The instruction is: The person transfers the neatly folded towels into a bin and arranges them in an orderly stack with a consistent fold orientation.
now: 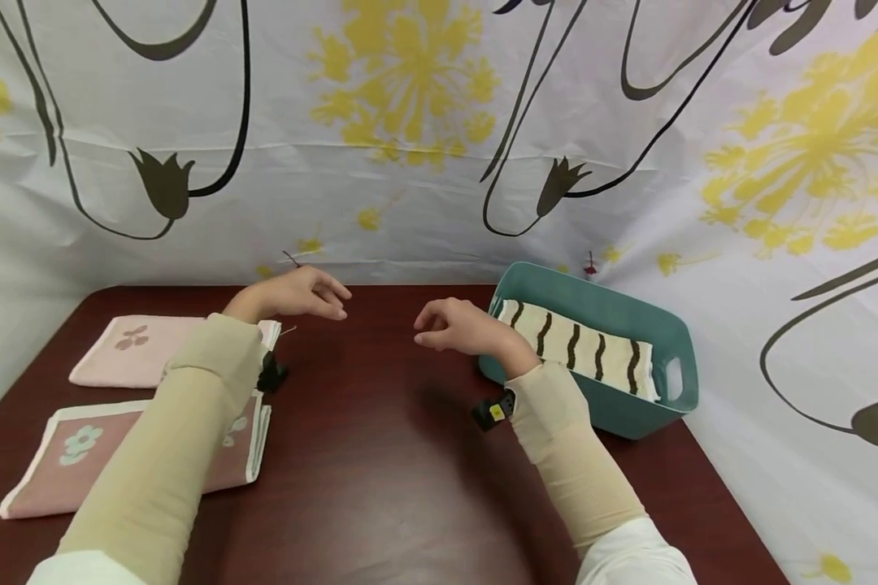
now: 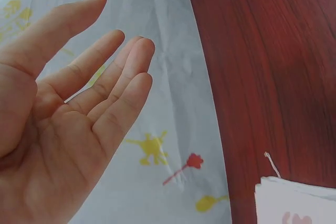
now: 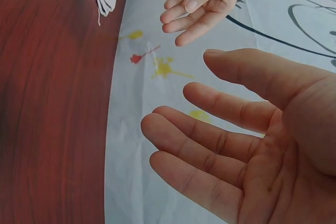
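Note:
My left hand (image 1: 293,293) is held above the back of the table, fingers relaxed and holding nothing. The left wrist view shows its palm (image 2: 63,129) and loosely bent fingers. Facing it across a gap, my right hand (image 1: 462,327) also hangs in the air with nothing in it. Below and left of the left hand lies a folded pale pink towel (image 1: 117,357) with a cherry-like motif. In front of that is a folded darker pink towel (image 1: 44,479) with a flower, partly covered by my left forearm. Behind the right wrist, a folded cream towel with brown wavy stripes (image 1: 585,349) lies in a teal basket (image 1: 593,292).
The dark red-brown wooden table (image 1: 351,487) extends under both arms. A white cloth (image 1: 424,219) printed with yellow flowers and dark stems hangs along the back and sides. The basket stands near the table's right edge. Small cameras are strapped at both wrists.

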